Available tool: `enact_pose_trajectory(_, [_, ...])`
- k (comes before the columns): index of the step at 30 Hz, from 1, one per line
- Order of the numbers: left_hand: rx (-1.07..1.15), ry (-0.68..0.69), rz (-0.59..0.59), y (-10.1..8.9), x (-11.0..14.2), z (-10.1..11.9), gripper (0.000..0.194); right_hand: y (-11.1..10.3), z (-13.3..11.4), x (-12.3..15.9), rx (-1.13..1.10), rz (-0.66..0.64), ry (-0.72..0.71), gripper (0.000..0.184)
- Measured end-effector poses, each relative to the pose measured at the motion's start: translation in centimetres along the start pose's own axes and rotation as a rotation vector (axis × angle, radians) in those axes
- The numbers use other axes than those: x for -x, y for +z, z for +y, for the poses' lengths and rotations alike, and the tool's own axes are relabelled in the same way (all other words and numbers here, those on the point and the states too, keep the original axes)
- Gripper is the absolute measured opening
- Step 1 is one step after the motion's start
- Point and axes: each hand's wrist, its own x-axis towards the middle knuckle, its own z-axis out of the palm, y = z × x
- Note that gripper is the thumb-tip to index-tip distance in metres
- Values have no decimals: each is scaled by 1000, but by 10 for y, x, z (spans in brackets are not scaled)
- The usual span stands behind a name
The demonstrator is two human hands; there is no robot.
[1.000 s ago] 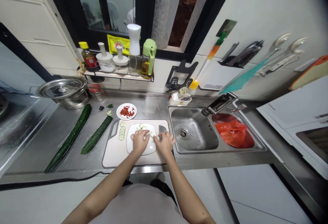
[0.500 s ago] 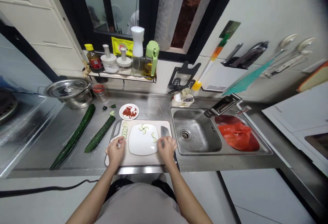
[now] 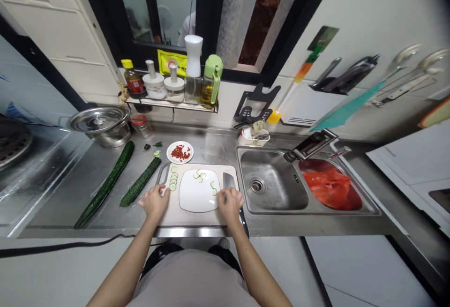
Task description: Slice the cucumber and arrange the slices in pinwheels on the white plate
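My left hand [image 3: 155,203] is over the left edge of the cutting board [image 3: 172,217], fingers loosely curled and apart with nothing visible in them. Just beyond its fingertips lies an overlapping row of cucumber slices [image 3: 173,181]. My right hand [image 3: 230,205] is closed at the right rim of the white plate [image 3: 193,199], pinching what looks like a small cucumber slice [image 3: 224,197], mostly hidden by the fingers. More cut slices form a small fan [image 3: 199,176] at the plate's far side and a curved pair [image 3: 213,188] near its right side. A knife [image 3: 228,180] lies partly under my right hand.
Two cucumbers, one long [image 3: 105,185] and one cut [image 3: 140,183], lie left of the board. A small plate of chopped red pieces [image 3: 180,152] sits behind it. The sink [image 3: 274,180] is on the right; a lidded pot [image 3: 105,126] stands back left.
My left hand has drawn slightly back from the slices, its fingers lifting and spreading. My right hand stays at the plate's right rim. The whole view has shifted a little.
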Motion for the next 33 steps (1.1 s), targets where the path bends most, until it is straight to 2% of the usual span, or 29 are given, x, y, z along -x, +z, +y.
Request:
enact_pose_trajectory(11, [-41, 21, -36, 6, 1, 13, 35, -6, -1, -1, 22, -14, 10, 18])
enact_pose_trajectory(18, [42, 16, -25, 9, 2, 16, 23, -5, -6, 2, 1, -28, 1, 21])
enact_pose_trajectory(22, [218, -27, -18, 9, -1, 17, 20, -6, -9, 2, -3, -23, -11, 21])
enact_pose_trajectory(26, [578, -54, -85, 4, -6, 20, 28, -7, -16, -4, -32, -25, -39, 21])
enact_pose_trajectory(29, [848, -9, -155, -7, -6, 29, 36, -10, -30, -13, -90, -35, -79, 19])
enact_pose_trajectory(33, [931, 66, -210, -27, 2, 47, 41, -16, -59, -24, -227, -50, -220, 16])
